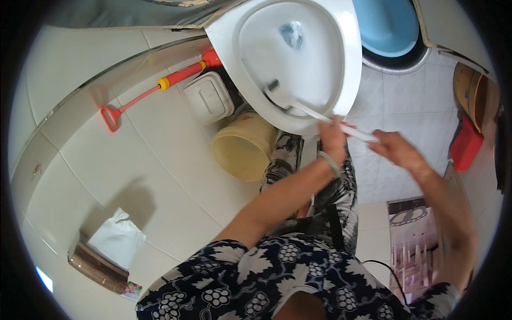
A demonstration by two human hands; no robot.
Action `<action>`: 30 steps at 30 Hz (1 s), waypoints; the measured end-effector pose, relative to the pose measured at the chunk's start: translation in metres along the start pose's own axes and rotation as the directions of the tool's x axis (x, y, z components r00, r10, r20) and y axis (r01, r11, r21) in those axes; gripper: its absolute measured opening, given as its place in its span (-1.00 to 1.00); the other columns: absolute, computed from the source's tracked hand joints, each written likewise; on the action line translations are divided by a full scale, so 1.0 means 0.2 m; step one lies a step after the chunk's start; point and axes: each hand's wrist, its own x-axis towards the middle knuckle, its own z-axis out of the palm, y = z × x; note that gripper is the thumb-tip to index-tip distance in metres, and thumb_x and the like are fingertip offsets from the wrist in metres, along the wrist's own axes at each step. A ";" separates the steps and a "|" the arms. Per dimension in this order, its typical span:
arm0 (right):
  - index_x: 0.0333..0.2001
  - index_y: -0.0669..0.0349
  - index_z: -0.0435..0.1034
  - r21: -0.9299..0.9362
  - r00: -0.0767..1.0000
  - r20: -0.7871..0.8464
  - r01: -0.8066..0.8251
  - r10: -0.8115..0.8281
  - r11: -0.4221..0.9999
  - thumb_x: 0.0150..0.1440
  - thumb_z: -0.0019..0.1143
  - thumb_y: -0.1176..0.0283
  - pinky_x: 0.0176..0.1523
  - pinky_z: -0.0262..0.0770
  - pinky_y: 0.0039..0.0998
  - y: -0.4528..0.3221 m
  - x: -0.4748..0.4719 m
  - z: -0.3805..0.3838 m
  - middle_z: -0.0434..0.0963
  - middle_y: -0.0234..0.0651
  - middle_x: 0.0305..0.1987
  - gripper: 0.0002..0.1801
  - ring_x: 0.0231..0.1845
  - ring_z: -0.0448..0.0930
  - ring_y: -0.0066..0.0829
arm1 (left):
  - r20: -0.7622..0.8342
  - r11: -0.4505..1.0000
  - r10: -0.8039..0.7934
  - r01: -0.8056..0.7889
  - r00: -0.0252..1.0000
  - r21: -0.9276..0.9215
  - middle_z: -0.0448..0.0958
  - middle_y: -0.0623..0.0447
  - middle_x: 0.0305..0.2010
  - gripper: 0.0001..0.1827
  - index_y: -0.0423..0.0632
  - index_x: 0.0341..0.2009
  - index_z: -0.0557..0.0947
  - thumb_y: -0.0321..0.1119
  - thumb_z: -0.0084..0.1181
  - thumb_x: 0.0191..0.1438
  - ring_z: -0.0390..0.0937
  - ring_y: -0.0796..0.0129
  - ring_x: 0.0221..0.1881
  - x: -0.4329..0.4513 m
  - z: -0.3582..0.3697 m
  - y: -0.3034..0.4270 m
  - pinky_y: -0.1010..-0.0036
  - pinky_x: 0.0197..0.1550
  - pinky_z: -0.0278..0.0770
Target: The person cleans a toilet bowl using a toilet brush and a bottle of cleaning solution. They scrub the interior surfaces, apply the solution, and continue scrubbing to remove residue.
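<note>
Both of my hands are on the long white handle of a toilet brush (316,114). My left hand (334,138) grips it lower down, just past the front rim of a white toilet bowl (348,80). Farther up, my right hand (394,148) is closed around the handle's upper end, right of the bowl. The brush head (280,95), white with a dark part at its tip, lies slanted against the inner front left side of the bowl. A little water (294,35) shows in the drain at the back. Both hands are slightly blurred.
Left of the bowl stand a yellow bucket (240,150), a white lidded bin (210,100) and a red-and-yellow pump plunger (180,77). A blue basin (388,28) sits at the right. Farther right are a wooden tub (468,90) and a red container (466,144).
</note>
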 end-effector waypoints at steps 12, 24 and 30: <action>-0.16 0.25 0.38 0.443 0.992 0.050 -0.123 0.112 0.888 0.18 -0.02 0.13 -0.52 0.36 -0.48 -0.20 0.36 0.13 0.36 -0.31 -0.57 -0.62 -0.59 0.36 -0.53 | 0.190 0.945 0.191 -0.233 0.963 0.230 0.44 -0.10 -0.41 -0.75 -0.23 -0.24 0.30 -0.28 -0.09 0.14 0.42 0.28 -0.60 0.33 -0.10 0.46 0.38 -0.51 0.49; -0.31 0.29 0.35 0.099 0.998 0.026 0.054 -0.057 0.994 0.17 -0.02 0.24 -0.65 0.29 -0.37 -0.08 0.41 -0.13 0.36 -0.26 -0.65 -0.71 -0.78 0.33 -0.43 | 0.278 0.977 0.094 -0.143 0.956 0.161 0.41 -0.03 -0.55 -0.77 -0.20 -0.38 0.41 -0.28 -0.11 0.14 0.41 0.34 -0.57 0.35 -0.01 0.48 0.44 -0.49 0.45; -0.31 0.32 0.39 -0.014 0.965 0.256 -0.056 0.058 0.998 0.16 -0.01 0.23 -0.65 0.31 -0.36 -0.02 0.09 -0.25 0.43 -0.21 -0.61 -0.69 -0.74 0.42 -0.40 | 0.202 0.992 -0.099 0.082 0.974 0.091 0.41 -0.01 -0.57 -0.75 -0.24 -0.40 0.40 -0.28 -0.12 0.16 0.44 0.31 -0.55 -0.01 0.00 0.11 0.44 -0.49 0.47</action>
